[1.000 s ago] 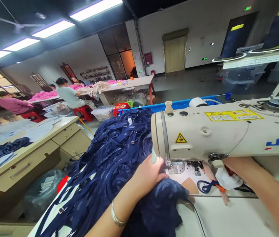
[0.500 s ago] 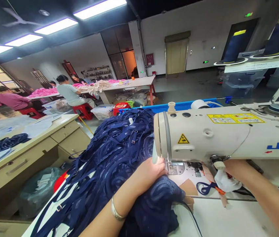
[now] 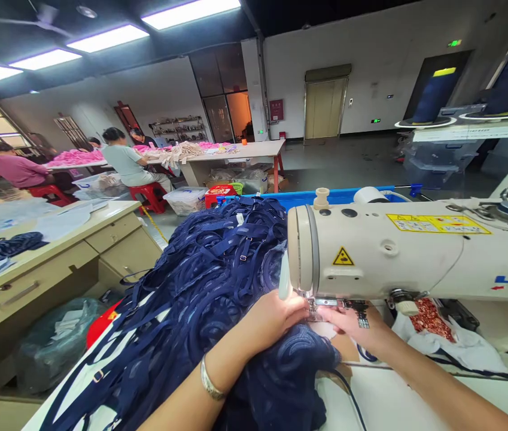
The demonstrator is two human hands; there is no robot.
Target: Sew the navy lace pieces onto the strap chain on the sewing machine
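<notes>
Both hands meet at the needle area of a white sewing machine [image 3: 397,251]. My left hand [image 3: 276,317], a silver bangle on its wrist, is closed just left of the presser foot [image 3: 312,305], on the edge of a navy bra [image 3: 298,359]. My right hand [image 3: 352,326] reaches in from the other side, its fingers bent together by the foot; whatever they hold is too small to make out. Behind it an opened white bag [image 3: 469,350] shows many small copper-coloured pieces [image 3: 433,320].
A large heap of navy bras [image 3: 209,269] with straps and metal sliders covers the left of the machine table. Beyond are a drawer desk [image 3: 51,269] and a clear plastic bag [image 3: 56,353]. Thread cones [image 3: 433,96] stand at upper right. Co-workers [image 3: 121,158] sit at a far table.
My right hand has come from beside the white bag, under the machine arm, to the presser foot. The bag's copper-coloured contents now show. My left hand stays near the needle.
</notes>
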